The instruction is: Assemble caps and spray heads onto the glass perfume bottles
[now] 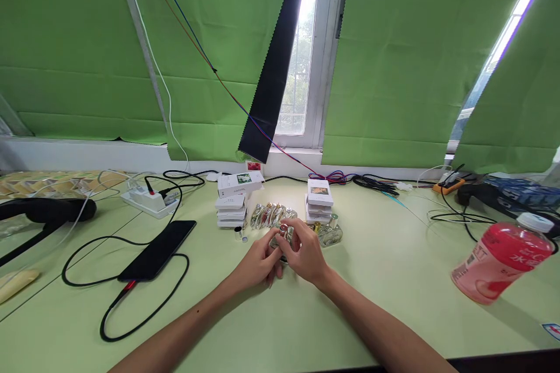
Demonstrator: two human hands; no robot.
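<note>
In the middle of the table, both hands close around a small clear glass bottle with a reddish cap point(284, 229), which looks like a perfume bottle. My left hand point(259, 257) grips it from the left, its fingers hiding much of the glass. From the right, my right hand point(307, 252) has its fingers closed about the cap and upper part. Just behind the hands lies a row of similar glass bottles point(268, 214). Another glass bottle point(331, 234) with a pale green cap rests to the right. A small black cap point(238, 232) stands left of the hands.
White boxes are stacked at left point(230, 203) and right point(319, 198) behind the bottles. A phone point(158, 250) on a looping cable and a power strip point(151, 203) lie left. A pink drink bottle point(499, 259) stands far right; cables run along the back wall.
</note>
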